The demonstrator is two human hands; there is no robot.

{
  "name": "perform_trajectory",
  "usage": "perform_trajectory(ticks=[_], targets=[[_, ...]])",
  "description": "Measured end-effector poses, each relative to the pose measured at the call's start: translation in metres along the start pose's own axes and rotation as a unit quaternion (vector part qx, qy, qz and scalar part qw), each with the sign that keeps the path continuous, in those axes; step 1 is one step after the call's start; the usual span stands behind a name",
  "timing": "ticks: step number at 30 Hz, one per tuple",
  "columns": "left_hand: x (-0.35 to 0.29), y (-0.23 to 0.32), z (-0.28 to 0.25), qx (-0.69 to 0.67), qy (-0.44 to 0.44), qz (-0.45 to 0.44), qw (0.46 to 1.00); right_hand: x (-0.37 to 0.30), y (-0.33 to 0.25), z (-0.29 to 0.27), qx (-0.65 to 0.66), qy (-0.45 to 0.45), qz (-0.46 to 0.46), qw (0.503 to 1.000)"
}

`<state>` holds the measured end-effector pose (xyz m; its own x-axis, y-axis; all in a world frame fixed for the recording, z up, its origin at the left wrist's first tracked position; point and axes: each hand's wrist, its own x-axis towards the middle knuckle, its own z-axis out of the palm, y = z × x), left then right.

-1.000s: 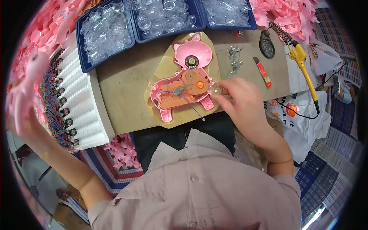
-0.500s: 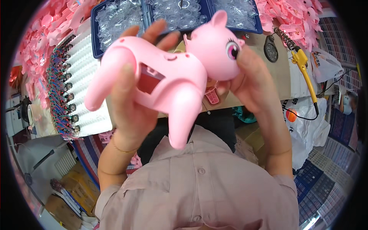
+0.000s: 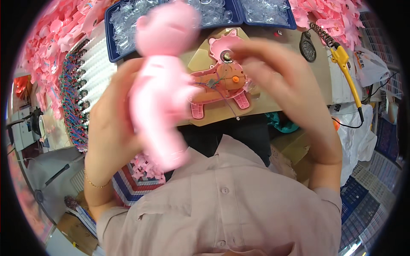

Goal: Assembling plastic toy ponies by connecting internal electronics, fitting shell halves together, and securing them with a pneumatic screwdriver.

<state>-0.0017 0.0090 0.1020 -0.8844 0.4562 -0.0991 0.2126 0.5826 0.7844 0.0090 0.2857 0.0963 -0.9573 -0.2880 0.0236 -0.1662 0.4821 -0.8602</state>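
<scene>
A pink toy pony shell (image 3: 160,85), smeared by motion, is upright in my left hand (image 3: 113,115), which is closed on its side. Beyond it on the table lies the other pink pony half-shell (image 3: 241,100), cavity up in a tan holder (image 3: 213,118). Inside that half are an orange-brown box (image 3: 228,79), thin wires and a round metal part (image 3: 226,56) at the neck. My right hand (image 3: 273,68), also blurred, hangs over the half-shell with its fingers stretched and apart, fingertips by the metal part. Whether they touch it is unclear.
Blue trays (image 3: 112,45) of clear plastic parts stand at the back. Pink toy parts (image 3: 55,38) are heaped at the far left and right. White racks (image 3: 96,64) with wired speakers are on the left. A yellow-handled tool (image 3: 344,64) with a coiled holder lies right.
My right hand has let go of the pony shell and moved over the half in the holder. My left hand has swung the shell left and turned it upright, uncovering that half.
</scene>
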Motion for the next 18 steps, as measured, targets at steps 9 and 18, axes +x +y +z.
perform_trajectory(ticks=[9,18], targets=[[-0.008,-0.036,0.049,-0.542,0.117,-0.166,0.815,-0.034,0.049,0.031,-0.286,-0.140,-0.327,0.890],[0.015,-0.032,0.078,-0.571,0.166,-0.138,0.792,-0.013,0.043,0.051,0.035,-0.041,-0.124,0.991]])
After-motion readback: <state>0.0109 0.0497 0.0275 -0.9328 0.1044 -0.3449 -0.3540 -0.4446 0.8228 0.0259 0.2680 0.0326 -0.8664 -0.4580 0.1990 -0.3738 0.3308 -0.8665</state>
